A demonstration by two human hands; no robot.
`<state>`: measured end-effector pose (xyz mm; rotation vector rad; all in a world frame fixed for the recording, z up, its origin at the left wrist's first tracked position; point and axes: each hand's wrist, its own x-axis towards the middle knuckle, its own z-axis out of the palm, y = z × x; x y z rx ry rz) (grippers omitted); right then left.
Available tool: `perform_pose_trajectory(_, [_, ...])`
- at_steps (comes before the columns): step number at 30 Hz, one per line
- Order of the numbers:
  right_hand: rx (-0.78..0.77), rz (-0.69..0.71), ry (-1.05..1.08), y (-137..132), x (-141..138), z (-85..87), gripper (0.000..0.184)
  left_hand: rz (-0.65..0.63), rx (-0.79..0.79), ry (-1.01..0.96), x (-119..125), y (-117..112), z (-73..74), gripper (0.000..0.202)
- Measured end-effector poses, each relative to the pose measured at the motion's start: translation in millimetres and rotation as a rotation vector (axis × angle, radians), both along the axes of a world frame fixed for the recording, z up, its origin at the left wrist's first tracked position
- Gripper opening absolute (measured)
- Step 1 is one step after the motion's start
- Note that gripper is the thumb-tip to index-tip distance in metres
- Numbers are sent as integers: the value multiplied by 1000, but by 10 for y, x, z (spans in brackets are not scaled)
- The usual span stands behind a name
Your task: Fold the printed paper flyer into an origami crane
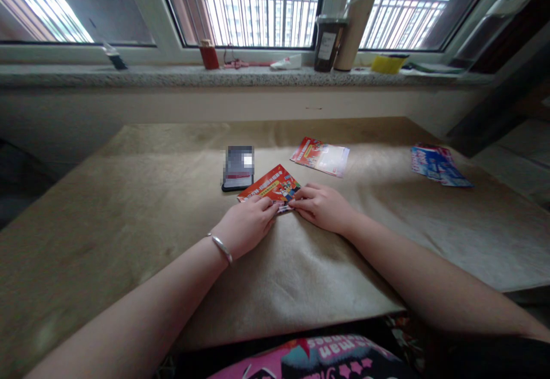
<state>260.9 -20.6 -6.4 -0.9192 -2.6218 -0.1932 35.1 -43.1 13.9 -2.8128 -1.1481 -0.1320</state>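
Note:
A red printed leaflet (271,186) lies on the tan cloth-covered table (129,213) just in front of me. My left hand (247,225), with a silver bangle at the wrist, presses its fingers together on the leaflet's near left edge. My right hand (322,206) pinches the near right edge of the same leaflet, fingers curled. A dark phone (238,171) lies flat right behind the leaflet, to the left.
A second red and white leaflet (320,156) lies further back. Blue leaflets (436,165) sit at the table's right edge. The stone windowsill (129,75) holds a red cup (209,55), a dark jar (327,44), a cardboard tube (356,18) and a yellow object (387,63).

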Motion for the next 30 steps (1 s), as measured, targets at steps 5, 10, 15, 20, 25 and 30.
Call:
perform_pose_trajectory(5, [-32,91,51,-8,-21,8,25,-12,-9,-9,16,-25,43,36])
perform_pose_trajectory(10, [-80,96,72,-13,-22,11,25,-9,-49,-13,10,-41,75,41])
perform_pose_trajectory(15, [-79,77,68,-11,-12,12,24,-37,-47,8,-5,-47,86,41])
perform_pose_trajectory(20, [-61,79,37,-10,-17,14,25,-48,-41,5,-14,-49,82,41])
perform_pose_trajectory(25, [-48,67,-20,-23,-9,35,26,-61,-27,9,-14,-44,72,41])
perform_pose_trajectory(30, [-29,36,-88,-48,0,65,27,-75,-7,12,-10,-45,73,40])
